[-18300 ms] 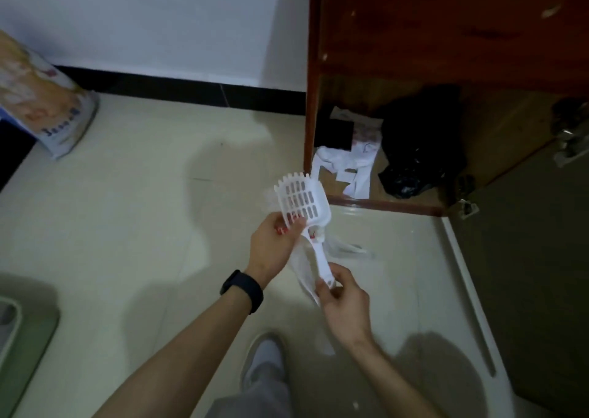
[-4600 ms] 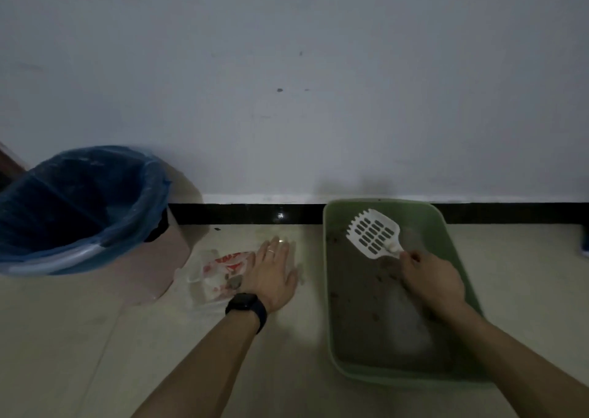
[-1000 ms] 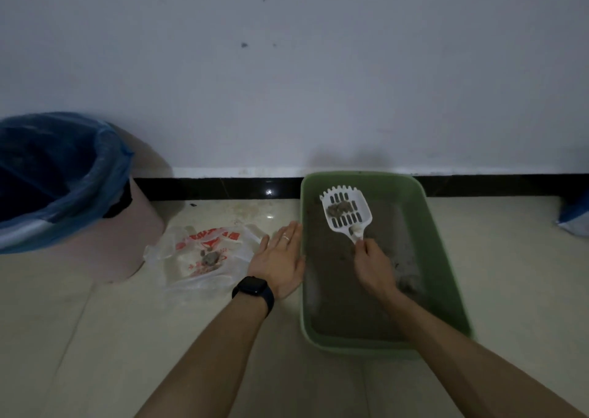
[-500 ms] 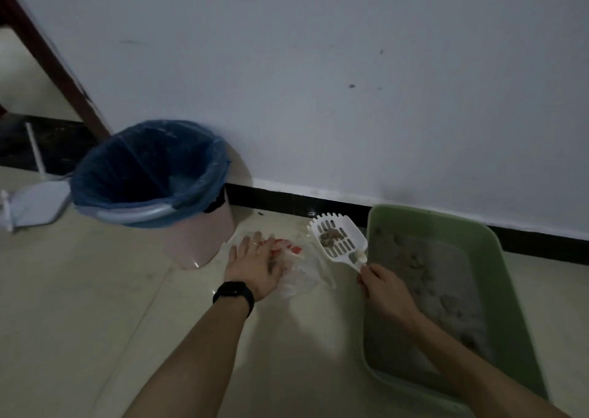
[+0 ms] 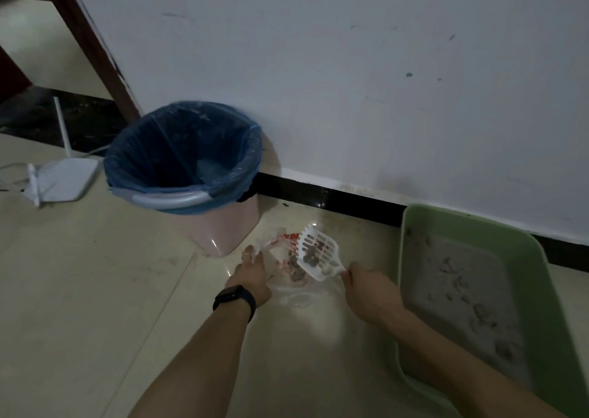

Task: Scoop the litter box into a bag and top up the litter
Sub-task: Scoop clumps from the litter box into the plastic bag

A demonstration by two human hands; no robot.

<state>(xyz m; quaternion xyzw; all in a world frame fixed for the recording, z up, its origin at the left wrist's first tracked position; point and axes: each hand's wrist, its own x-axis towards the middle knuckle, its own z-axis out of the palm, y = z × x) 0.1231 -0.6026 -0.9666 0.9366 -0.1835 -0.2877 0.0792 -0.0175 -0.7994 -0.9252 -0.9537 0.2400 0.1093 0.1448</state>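
Head view: the right hand [image 5: 366,293] is curled round the handle of a white slotted plastic litter scoop [image 5: 318,258], thumb and fingers clamped on the handle's end. The left hand [image 5: 250,274], with a black wristband [image 5: 234,301] at the wrist, pinches the left edge of a thin clear plastic bag with red print [image 5: 294,299] and holds it up off the pale tiled floor [image 5: 95,290].

Half a second ago the scoop hung between bag and box and the left hand lay flat on the plastic; now the scoop is over the open bag and the left hand has shifted to the bag's edge.

The scoop's long axis runs from the handle at 5 o'clock to the toothed front edge at 11 o'clock, pointing toward the wall. Its head looks tipped toward its left side, where dark grey clumps [image 5: 310,258] gather — more clumps lie in the bag just below.

At 4 o'clock from the scoop sits a pale green rectangular plastic litter box [image 5: 414,213] holding lumpy grey litter [image 5: 471,290]. At 10 o'clock stands a pink plastic bin [image 5: 223,229] with a blue liner [image 5: 153,149], beside the bag — whether they touch is unclear. Farther out at 9 o'clock, a white router [image 5: 63,178] lies on the floor.
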